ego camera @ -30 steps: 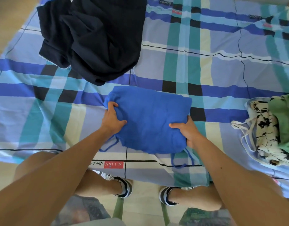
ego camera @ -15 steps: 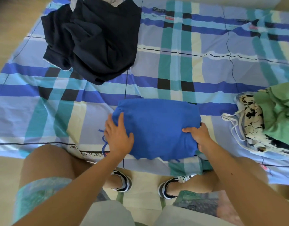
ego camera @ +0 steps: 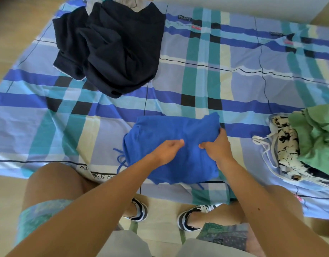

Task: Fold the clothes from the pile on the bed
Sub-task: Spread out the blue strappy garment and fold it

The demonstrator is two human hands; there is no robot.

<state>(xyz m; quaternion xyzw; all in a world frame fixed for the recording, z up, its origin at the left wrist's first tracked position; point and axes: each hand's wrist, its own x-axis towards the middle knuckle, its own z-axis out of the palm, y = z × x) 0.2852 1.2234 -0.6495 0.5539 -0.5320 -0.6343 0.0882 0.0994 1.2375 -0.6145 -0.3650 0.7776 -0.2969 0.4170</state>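
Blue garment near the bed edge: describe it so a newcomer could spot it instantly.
On the plaid bed sheet, look at the near edge, between the dark pile at far left and the green clothes at right. The blue garment there is the only bright solid blue piece, with thin cords trailing out.

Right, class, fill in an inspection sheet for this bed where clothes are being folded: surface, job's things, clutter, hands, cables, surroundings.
Surface: checked sheet covering the bed, lightly creased.
Job's things: blue garment near the front edge, partly folded, drawstring trailing at its left; dark pile at the far left, unfolded; green garment lying on a black-and-white garment at the right.
Clutter: nothing seen.
Hands: left hand rests on the blue garment, blurred, grip unclear; right hand grips its right edge.
Cables: nothing seen.
Surroundings: pale floor in front of the bed, the person's shoes on it.
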